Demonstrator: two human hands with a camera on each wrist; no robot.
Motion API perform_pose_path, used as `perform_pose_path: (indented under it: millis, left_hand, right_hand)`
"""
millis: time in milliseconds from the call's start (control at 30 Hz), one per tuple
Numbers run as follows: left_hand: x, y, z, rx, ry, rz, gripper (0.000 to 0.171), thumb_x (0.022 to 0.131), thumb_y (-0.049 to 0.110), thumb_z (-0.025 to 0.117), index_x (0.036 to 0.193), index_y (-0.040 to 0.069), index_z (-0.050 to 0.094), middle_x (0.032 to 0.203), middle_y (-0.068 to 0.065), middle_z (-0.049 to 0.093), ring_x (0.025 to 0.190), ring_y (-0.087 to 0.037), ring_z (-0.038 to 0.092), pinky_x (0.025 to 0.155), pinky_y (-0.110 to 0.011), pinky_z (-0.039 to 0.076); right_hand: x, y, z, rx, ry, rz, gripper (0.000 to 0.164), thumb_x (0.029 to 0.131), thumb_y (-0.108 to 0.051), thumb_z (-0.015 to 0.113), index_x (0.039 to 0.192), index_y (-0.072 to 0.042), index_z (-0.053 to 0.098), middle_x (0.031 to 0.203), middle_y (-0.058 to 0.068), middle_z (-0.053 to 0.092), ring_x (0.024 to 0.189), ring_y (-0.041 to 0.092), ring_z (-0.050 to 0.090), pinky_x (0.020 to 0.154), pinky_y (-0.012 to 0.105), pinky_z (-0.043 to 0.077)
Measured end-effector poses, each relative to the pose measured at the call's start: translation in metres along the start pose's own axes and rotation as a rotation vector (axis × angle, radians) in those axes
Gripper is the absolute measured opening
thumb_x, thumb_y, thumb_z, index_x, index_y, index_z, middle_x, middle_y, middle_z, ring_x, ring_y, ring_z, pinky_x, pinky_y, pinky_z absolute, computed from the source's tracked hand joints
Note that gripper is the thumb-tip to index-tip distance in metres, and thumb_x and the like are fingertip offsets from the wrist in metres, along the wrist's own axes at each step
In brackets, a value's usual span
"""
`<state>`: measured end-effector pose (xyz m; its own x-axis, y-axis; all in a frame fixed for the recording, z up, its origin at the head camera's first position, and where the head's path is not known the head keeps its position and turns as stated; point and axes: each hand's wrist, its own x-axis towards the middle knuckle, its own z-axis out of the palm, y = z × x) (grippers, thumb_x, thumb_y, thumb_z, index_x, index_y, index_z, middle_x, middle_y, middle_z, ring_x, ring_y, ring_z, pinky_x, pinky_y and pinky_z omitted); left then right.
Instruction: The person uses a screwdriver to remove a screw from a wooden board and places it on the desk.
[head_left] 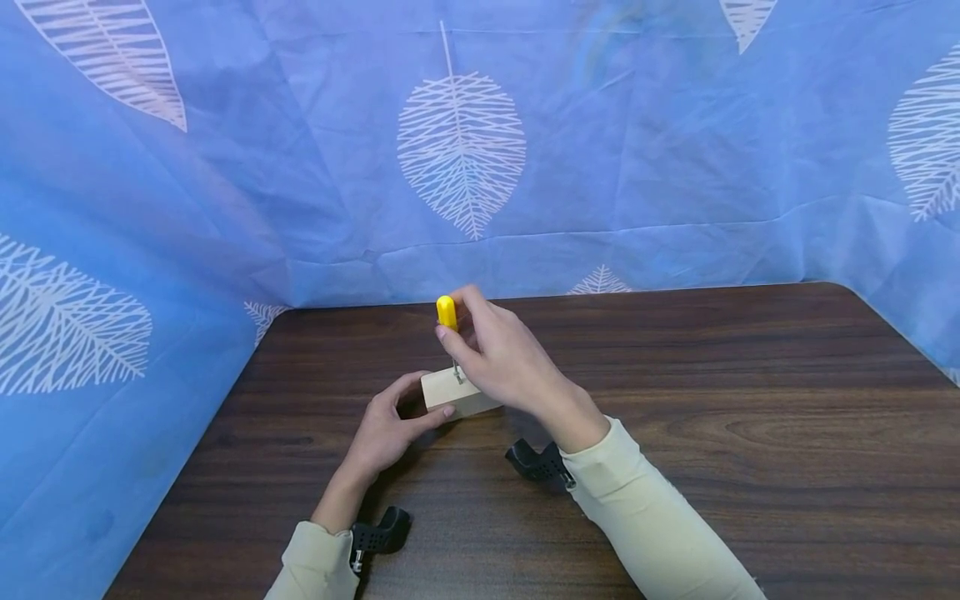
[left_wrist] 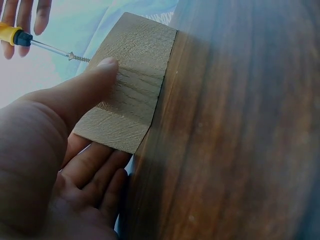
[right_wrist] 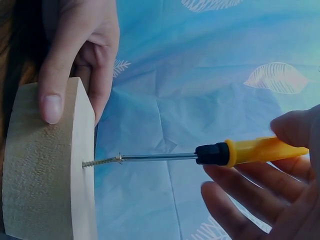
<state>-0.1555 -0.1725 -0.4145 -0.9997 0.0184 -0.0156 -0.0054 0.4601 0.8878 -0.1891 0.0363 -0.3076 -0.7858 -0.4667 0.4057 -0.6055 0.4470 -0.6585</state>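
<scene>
On the table lies a pale wooden block [head_left: 463, 402], gripped at its left end by my left hand [head_left: 386, 429], thumb on the near face and fingers behind. A screw [right_wrist: 102, 161] stands partly sunk in the block's top face, tilted slightly, with much of its thread showing. The tip of a screwdriver [right_wrist: 212, 154] with a yellow and black handle meets the screw head. My right hand [head_left: 513, 350] holds that handle between thumb and fingers above the block. In the left wrist view, the thumb presses the block [left_wrist: 135, 80] close to the screw [left_wrist: 79, 57].
The dark wood-grain table [head_left: 735, 417] extends to both sides of the block. Behind and left of it hangs a blue cloth [head_left: 330, 167] with white leaf prints. Black wrist mounts [head_left: 382, 531] stick out from both sleeves over the table.
</scene>
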Motion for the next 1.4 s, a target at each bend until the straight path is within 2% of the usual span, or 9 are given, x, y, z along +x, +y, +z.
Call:
perform_pose_path:
  millis: [200,367,600,867,1167,1267,1400]
  left_hand:
    - [-0.0005,-0.0006,0.0004,-0.005,0.004,-0.002,0.057,0.092,0.037,0.088,0.144,0.029,0.066,0.142,-0.002,0.070,0.134,-0.028,0.059,0.119,-0.064,0.039]
    - [-0.0005,0.0004,0.0004,-0.007,0.002,0.004,0.056,0.093,0.036,0.087,0.143,0.030,0.066,0.142,-0.001,0.070,0.133,-0.026,0.060,0.117,-0.062,0.041]
    - [-0.0006,-0.0005,0.0006,-0.004,0.005,-0.002,0.056,0.093,0.037,0.087,0.143,0.029,0.066,0.141,-0.001,0.070,0.132,-0.027,0.060,0.114,-0.061,0.042]
    - [0.0002,-0.0003,0.0012,-0.003,0.009,-0.013,0.056,0.092,0.035,0.089,0.143,0.030,0.066,0.141,0.000,0.070,0.132,-0.027,0.060,0.115,-0.060,0.042]
    - [0.0000,0.0008,0.0001,-0.010,-0.002,0.001,0.055,0.093,0.037,0.087,0.143,0.030,0.066,0.141,-0.001,0.070,0.131,-0.026,0.060,0.113,-0.059,0.043]
    - [0.0000,0.0004,0.0002,0.001,0.003,0.003,0.054,0.093,0.037,0.087,0.143,0.029,0.066,0.140,-0.002,0.071,0.130,-0.026,0.061,0.113,-0.059,0.044]
    - [0.0006,-0.0002,0.0007,0.014,0.008,0.011,0.055,0.093,0.037,0.087,0.143,0.028,0.066,0.139,-0.003,0.071,0.129,-0.026,0.062,0.114,-0.059,0.044]
  right_hand:
    - [-0.0008,0.0018,0.0004,-0.070,0.043,-0.036,0.023,0.109,-0.028,0.066,0.125,-0.014,0.056,0.101,0.001,0.070,0.082,0.014,0.064,0.075,0.033,0.056]
    - [-0.0002,0.0009,-0.0001,-0.054,0.025,-0.061,0.021,0.109,-0.023,0.065,0.128,-0.014,0.059,0.099,0.002,0.070,0.084,0.016,0.065,0.073,0.033,0.055]
    - [-0.0004,-0.0011,0.0010,-0.004,0.009,-0.026,0.037,0.109,-0.022,0.065,0.143,-0.012,0.051,0.123,0.007,0.078,0.090,0.017,0.073,0.078,0.036,0.059]
    - [-0.0004,-0.0005,0.0010,0.004,0.022,-0.028,0.021,0.108,-0.021,0.068,0.125,-0.012,0.059,0.108,0.001,0.076,0.093,0.014,0.074,0.079,0.033,0.059]
    - [-0.0003,-0.0036,0.0006,0.003,0.014,-0.020,0.020,0.109,-0.020,0.065,0.126,-0.009,0.063,0.110,0.004,0.076,0.092,0.016,0.072,0.080,0.034,0.060]
    - [-0.0008,-0.0036,0.0011,0.005,0.019,-0.017,0.022,0.108,-0.023,0.067,0.126,-0.011,0.063,0.113,0.002,0.076,0.096,0.014,0.074,0.084,0.034,0.061]
    - [-0.0012,-0.0020,0.0021,-0.008,0.041,-0.054,0.022,0.106,-0.026,0.071,0.123,-0.013,0.066,0.112,0.001,0.077,0.095,0.011,0.073,0.083,0.032,0.061]
